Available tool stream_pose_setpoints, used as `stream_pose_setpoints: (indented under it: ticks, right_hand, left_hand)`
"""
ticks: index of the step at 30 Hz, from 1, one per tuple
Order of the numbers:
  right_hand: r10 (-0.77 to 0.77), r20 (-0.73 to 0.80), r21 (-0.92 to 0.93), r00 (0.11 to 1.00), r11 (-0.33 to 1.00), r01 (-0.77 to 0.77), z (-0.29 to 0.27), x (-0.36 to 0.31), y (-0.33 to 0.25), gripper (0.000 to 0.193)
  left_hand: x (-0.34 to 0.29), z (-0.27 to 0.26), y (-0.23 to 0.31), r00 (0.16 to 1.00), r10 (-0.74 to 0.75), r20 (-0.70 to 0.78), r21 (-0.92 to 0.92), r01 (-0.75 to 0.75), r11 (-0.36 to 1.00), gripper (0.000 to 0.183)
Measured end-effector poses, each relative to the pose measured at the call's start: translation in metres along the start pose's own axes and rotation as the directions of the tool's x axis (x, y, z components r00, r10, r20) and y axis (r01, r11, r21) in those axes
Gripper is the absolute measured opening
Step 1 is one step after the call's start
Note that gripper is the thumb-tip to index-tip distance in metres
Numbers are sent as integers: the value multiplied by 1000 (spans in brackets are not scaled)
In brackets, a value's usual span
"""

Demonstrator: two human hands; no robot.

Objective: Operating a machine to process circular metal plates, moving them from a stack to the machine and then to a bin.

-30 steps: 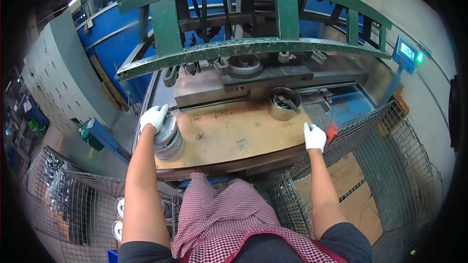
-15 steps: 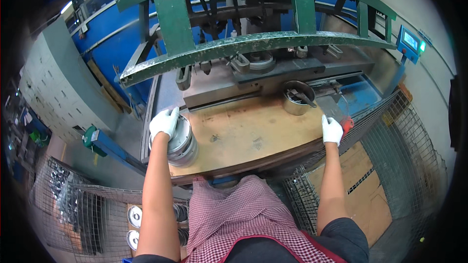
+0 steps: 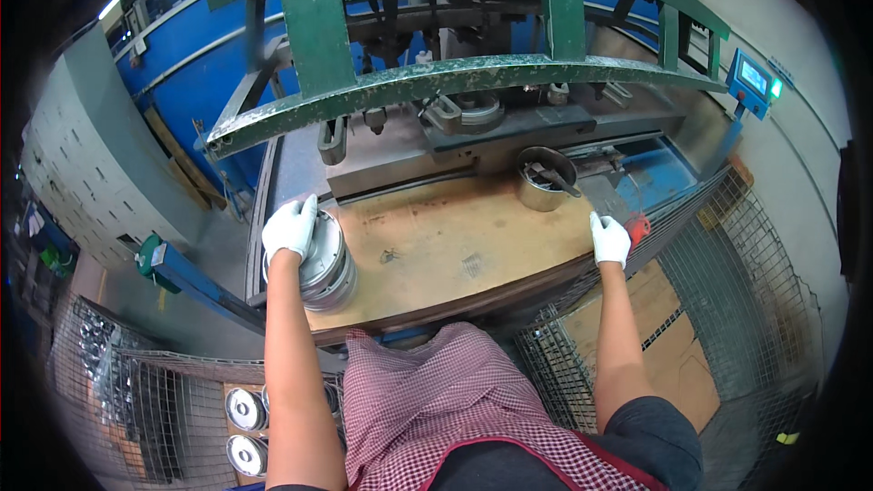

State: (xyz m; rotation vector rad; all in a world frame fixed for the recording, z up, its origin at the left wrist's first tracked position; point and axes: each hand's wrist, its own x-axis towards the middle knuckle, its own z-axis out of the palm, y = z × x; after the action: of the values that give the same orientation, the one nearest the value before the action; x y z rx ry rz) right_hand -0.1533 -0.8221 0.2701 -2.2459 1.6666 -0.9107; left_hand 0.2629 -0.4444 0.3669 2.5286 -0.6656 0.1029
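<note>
My left hand (image 3: 290, 229), in a white glove, lies on the upper left side of a stack of round metal parts (image 3: 329, 265). Its thumb rests along the top part's rim, and the other fingers curl down the far side, mostly hidden. The stack stands at the left end of a worn wooden board (image 3: 436, 245). At the board's right end is my right hand (image 3: 611, 240), also gloved, with its fingers curled in and its thumb at the edge. What lies under those fingers is hidden. A red knob-like thing (image 3: 639, 226) sits just right of it.
A metal pot (image 3: 543, 180) with scraps stands at the board's back right. Beyond, a machine with a green frame (image 3: 400, 82) hangs over a metal bed (image 3: 391, 173). A control screen (image 3: 753, 77) is at right. Wire cages (image 3: 173, 400) flank me, the left one holding round parts (image 3: 246, 409).
The whole view has shifted slightly, so the scene sits a little farther left. Both hands keep nearly the same places at the stack and the board's edge.
</note>
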Motion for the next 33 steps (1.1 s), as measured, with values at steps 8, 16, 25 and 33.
stream_pose_setpoints:
  ticks: [8, 16, 25, 33]
  right_hand:
    - [-2, 4, 20, 1000, 1000, 2, 1, 1, 2, 47]
    - [18, -19, 13, 1000, 1000, -18, -2, 3, 2, 48]
    - [28, 11, 29, 1000, 999, -29, -6, 0, -3, 48]
    - [17, 2, 35, 1000, 999, -17, -4, 1, 0, 48]
  left_hand:
    - [-2, -2, -13, 993, -16, -113, -253, -14, 967, 51]
    - [-2, -3, 15, 1000, -22, 19, 117, 19, 993, 53]
    - [1, 2, -9, 1000, 18, -10, 130, -17, 991, 55]
    - [4, -4, -11, 999, -34, -41, -105, 30, 994, 50]
